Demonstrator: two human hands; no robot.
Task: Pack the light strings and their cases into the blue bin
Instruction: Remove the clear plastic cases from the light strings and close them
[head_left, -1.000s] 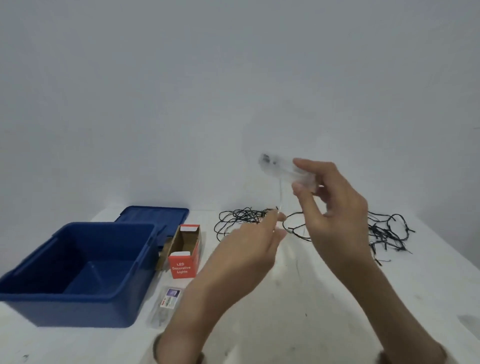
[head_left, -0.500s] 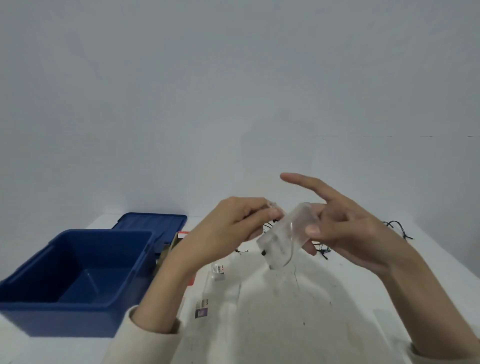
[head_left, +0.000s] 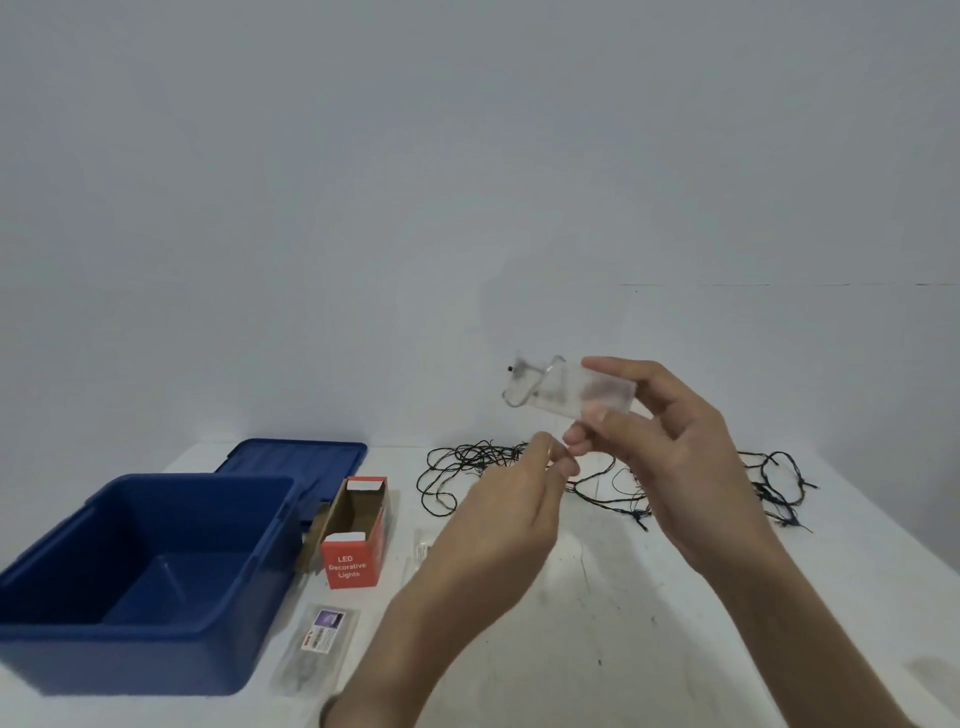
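**Hands at the clear case, right of the blue bin**

Right hand (head_left: 670, 447) was raised well right of and above the blue bin (head_left: 130, 660), thumb and fingers pinching one end of a clear plastic case (head_left: 566, 392). The case was held roughly level and blurred; something thin and dark looped at its free end. Left hand (head_left: 509, 499) sat just under it, fingers curled, fingertips (head_left: 558, 460) drawn together. Whether they pinched anything could not be told.

The bin stood open and empty. Its blue lid (head_left: 296, 460) lay flat behind it. Just right of the bin lay a red carton (head_left: 356, 540) marked "LED Decorative Lights", top flaps open. Right of the bin's front corner lay a clear packet (head_left: 317, 644) with a printed label.

Farther right of the bin, dark light strings (head_left: 467, 465) sprawled loose and tangled on the white table (head_left: 649, 639). Both hands covered the middle of the tangle. None of the strings or cases was in the bin.
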